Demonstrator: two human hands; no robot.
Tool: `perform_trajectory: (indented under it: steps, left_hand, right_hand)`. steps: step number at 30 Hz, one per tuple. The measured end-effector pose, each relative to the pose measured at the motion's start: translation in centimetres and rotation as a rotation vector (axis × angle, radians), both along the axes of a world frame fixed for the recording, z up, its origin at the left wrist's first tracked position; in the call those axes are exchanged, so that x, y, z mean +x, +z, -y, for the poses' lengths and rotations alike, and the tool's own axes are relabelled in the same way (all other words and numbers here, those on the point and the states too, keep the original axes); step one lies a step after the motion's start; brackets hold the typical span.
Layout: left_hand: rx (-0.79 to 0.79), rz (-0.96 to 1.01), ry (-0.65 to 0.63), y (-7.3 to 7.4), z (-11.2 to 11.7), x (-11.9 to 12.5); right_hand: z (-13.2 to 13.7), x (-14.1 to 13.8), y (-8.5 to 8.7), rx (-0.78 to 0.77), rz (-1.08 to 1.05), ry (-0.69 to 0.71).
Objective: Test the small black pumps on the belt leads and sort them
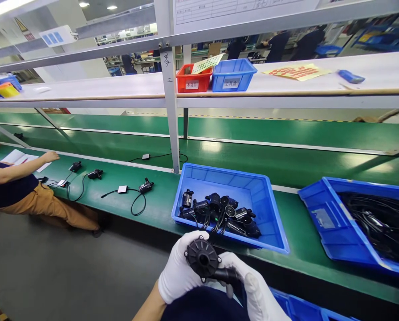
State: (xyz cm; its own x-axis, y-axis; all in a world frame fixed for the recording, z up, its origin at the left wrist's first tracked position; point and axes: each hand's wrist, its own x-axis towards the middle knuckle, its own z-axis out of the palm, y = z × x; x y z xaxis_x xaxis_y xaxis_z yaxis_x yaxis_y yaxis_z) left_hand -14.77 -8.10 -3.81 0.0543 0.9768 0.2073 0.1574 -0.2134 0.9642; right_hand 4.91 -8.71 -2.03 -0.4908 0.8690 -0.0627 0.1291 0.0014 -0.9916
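Note:
A black water pump (pixel 202 259) with a round ribbed face, a central hole and small screws around its rim is held up near my body. My left hand (pixel 179 267), in a white glove, is closed around the pump's left side. My right hand (pixel 249 281), also gloved in white, grips the pump at its side pipe on the right; part of its fingers is hidden. Just beyond my hands, a blue bin (pixel 233 176) on the green bench holds several black pumps (pixel 216 205) with cables.
At the right, a tilted blue bin (pixel 326 223) holds black cables (pixel 380 223). Several pumps with cables (pixel 146 186) lie along the green bench (pixel 119 171) to the left, where a co-worker's arm (pixel 29 167) rests. A metal post (pixel 173 133) supports a shelf with red (pixel 193 84) and blue boxes (pixel 233 73).

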Motion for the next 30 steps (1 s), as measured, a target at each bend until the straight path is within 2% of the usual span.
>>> perform_trajectory:
  steps: [7, 11, 16, 24, 30]
  left_hand:
    - [-0.153, 0.015, 0.012, -0.1, 0.3, 0.3]
    - [-0.193, 0.007, 0.008, 0.6, 0.1, 0.3]
    - [-0.211, 0.041, 0.005, 1.5, 0.1, 0.5]
    - [-0.129, 0.057, -0.032, 0.0, 0.9, -0.3]
    - [-0.180, 0.029, -0.007, 0.3, 0.6, -0.3]
  right_hand:
    - [0.2, 0.2, -1.1, -0.061, -0.055, -0.004]
    - [0.2, 0.5, -1.4, -0.078, -0.065, 0.003]
    - [0.3, 0.8, -1.0, -0.069, -0.016, 0.006]
    - [0.3, 0.4, -0.6, 0.002, 0.069, 0.008]
    - [0.4, 0.3, -1.6, -0.036, 0.047, 0.023]
